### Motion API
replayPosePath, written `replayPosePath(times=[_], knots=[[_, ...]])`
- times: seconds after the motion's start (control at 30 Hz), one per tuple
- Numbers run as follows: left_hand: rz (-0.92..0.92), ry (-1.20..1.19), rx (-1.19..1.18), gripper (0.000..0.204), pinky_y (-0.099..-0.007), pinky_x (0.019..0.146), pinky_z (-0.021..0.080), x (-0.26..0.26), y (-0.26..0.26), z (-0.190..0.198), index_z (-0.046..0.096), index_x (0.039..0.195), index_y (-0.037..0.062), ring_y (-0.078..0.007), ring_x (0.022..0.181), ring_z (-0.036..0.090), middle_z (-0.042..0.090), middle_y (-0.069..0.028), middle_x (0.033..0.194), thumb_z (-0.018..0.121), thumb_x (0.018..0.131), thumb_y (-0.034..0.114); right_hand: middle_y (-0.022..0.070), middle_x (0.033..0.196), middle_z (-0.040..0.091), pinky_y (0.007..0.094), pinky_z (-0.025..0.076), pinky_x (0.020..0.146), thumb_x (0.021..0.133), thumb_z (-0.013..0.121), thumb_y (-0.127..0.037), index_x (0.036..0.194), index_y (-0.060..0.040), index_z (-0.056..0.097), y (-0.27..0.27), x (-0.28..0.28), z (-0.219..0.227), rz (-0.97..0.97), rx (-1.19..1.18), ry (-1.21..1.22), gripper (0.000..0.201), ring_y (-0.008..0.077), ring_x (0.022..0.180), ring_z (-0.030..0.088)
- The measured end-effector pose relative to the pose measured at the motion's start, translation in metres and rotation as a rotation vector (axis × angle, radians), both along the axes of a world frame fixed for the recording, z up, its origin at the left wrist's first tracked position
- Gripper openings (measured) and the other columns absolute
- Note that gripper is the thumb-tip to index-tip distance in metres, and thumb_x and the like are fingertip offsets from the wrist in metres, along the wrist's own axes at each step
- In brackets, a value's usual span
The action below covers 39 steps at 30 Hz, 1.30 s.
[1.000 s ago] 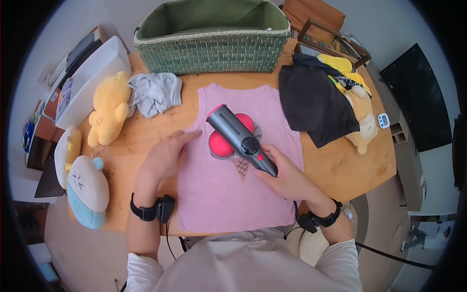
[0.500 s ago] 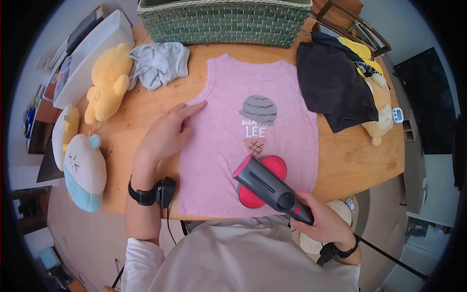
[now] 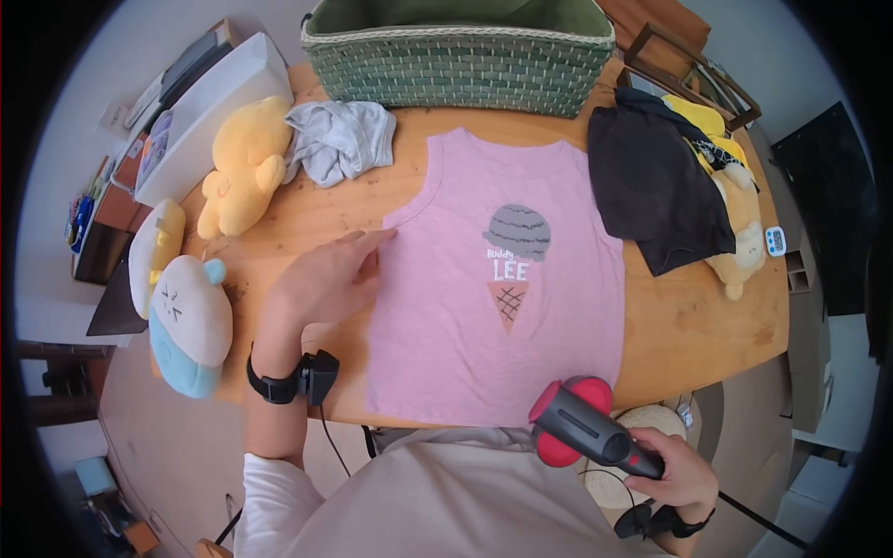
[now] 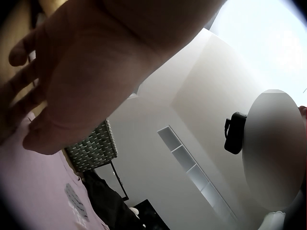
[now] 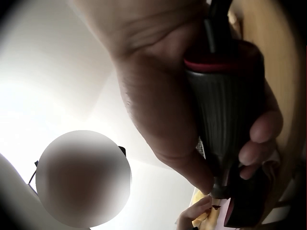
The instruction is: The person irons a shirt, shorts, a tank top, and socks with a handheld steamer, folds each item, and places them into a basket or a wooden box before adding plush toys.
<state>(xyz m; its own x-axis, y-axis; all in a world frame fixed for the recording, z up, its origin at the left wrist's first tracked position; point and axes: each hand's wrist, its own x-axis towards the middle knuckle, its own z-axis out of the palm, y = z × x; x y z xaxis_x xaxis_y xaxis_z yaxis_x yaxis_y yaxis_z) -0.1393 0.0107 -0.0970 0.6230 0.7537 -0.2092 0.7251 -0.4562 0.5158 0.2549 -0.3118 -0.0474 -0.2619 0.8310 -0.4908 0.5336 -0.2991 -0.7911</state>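
Note:
A pink sleeveless shirt (image 3: pixel 446 344) with an ice-cream print lies spread on the wooden table. My right hand (image 3: pixel 684 474) grips the handle of a grey-and-red corded handheld steam iron (image 3: pixel 586 423), whose red head overlaps the shirt's lower right corner and the table's front edge. In the right wrist view, the fingers and thumb wrap around its ribbed handle (image 5: pixel 218 105). My left hand (image 3: pixel 326 279) rests by the shirt's left side, fingers extended, with fingertips at the edge under the armhole. Nothing shows in its grasp.
A green woven basket (image 3: pixel 456 70) stands at the back. Grey cloth (image 3: pixel 344 139) and a yellow plush toy (image 3: pixel 246 167) lie back left, with a white-and-blue plush (image 3: pixel 193 316) nearer. Dark clothing (image 3: pixel 651 191), a tan plush (image 3: pixel 741 242) and a small timer (image 3: pixel 775 242) sit at right.
My right hand has drawn the steam iron from the ice-cream print down and right to the shirt's lower right corner. The left hand stays by the left edge. The head view has shifted.

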Motion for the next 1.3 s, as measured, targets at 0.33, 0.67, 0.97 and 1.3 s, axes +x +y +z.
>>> replayPosePath(times=[0.33, 0.67, 0.97, 1.3], knots=[[0.02, -0.507, -0.437, 0.038, -0.0234, 0.068, 0.044, -0.019, 0.023, -0.034, 0.059, 0.135, 0.0035, -0.0055, 0.076, 0.048, 0.055, 0.0035, 0.085, 0.055, 0.098, 0.004, 0.009, 0.096, 0.057, 0.0239, 0.044, 0.054, 0.092, 0.066, -0.001, 0.146, -0.0015, 0.031, 0.086, -0.07, 0.025, -0.547, 0.024, 0.57, 0.065, 0.01, 0.059, 0.054], [0.075, -0.559, -0.288, 0.033, -0.0341, 0.089, 0.05, -0.019, 0.036, -0.051, 0.066, 0.124, -0.003, -0.0203, 0.095, 0.064, 0.072, -0.0148, 0.104, 0.047, 0.1, 0.01, 0.0078, 0.095, 0.057, 0.0239, 0.042, 0.046, 0.097, 0.063, -0.008, 0.146, -0.0012, 0.033, 0.217, -0.151, -0.039, -0.306, 0.072, 0.288, 0.058, 0.0064, 0.057, 0.053], [0.16, -0.442, -0.121, 0.046, -0.0344, 0.089, 0.051, -0.021, 0.038, -0.053, 0.048, 0.143, -0.0028, -0.0228, 0.096, 0.066, 0.071, -0.0194, 0.102, 0.047, 0.099, 0.011, 0.005, 0.092, 0.058, 0.0232, 0.043, 0.049, 0.096, 0.063, -0.005, 0.146, -0.0018, 0.037, 0.193, -0.156, -0.025, -0.338, 0.029, 0.274, 0.056, 0.0054, 0.057, 0.052], [0.247, -0.526, -0.286, 0.027, -0.0243, 0.062, 0.041, -0.014, 0.033, -0.047, 0.055, 0.125, 0.0016, -0.0056, 0.068, 0.045, 0.047, 0.0037, 0.073, 0.055, 0.098, 0.006, 0.0053, 0.091, 0.057, 0.0232, 0.043, 0.048, 0.097, 0.062, -0.007, 0.146, -0.0019, 0.035, 0.204, -0.142, -0.021, -0.397, 0.11, 0.3, 0.056, 0.0063, 0.055, 0.053]])
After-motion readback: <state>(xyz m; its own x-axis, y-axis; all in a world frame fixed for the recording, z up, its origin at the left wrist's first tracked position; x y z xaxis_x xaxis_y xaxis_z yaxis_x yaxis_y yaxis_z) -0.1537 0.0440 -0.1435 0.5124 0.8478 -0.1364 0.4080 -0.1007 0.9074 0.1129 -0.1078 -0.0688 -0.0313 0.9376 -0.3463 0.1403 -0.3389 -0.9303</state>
